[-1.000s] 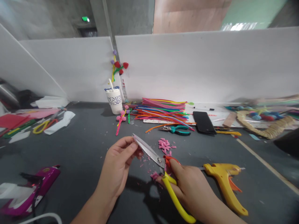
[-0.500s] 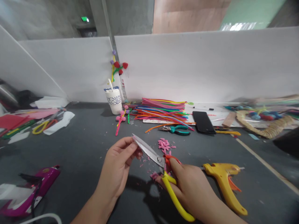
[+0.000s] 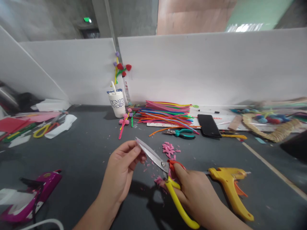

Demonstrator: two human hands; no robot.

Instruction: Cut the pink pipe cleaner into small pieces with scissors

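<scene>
My right hand (image 3: 194, 188) is wrapped round the scissors (image 3: 153, 156), which have one red and one yellow handle. Their blades point up and left, nearly closed, with the tips at the fingers of my left hand (image 3: 122, 167). That hand's thumb and forefinger are pinched together; whatever lies between them is hidden or too small to make out. Beyond the scissors lies a small pile of pink fuzzy pieces (image 3: 168, 149). More pink scraps (image 3: 158, 180) are scattered on the dark tabletop beneath the blades.
Right of my hands lies a yellow glue gun (image 3: 230, 185); a magenta tool (image 3: 40, 195) is at left. Farther back are teal pliers (image 3: 181, 133), a phone (image 3: 209, 125), bundled pipe cleaners (image 3: 165, 113), a white cup (image 3: 116, 103) and pink pipe-cleaner flowers (image 3: 124, 122).
Hardly anything differs. The scissors' handles have shifted very slightly left in my right hand, while my left hand stays in place.
</scene>
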